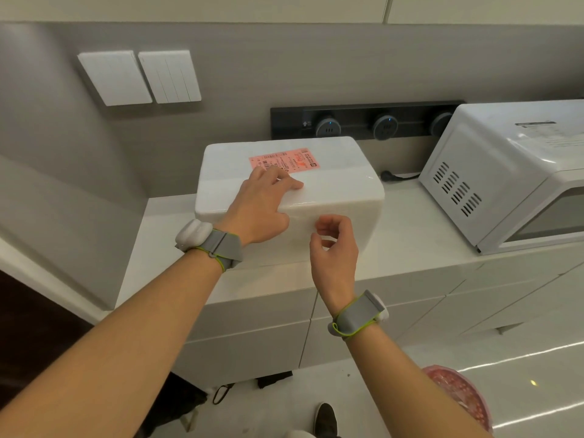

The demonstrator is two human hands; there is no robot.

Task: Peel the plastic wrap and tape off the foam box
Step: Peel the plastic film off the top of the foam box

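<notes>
Head: one foam box (343, 159), two hands (259, 203) (335, 245)

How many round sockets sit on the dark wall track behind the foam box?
3 round sockets on the track: left, middle, right, partly behind the microwave; more may be hidden there.
</notes>
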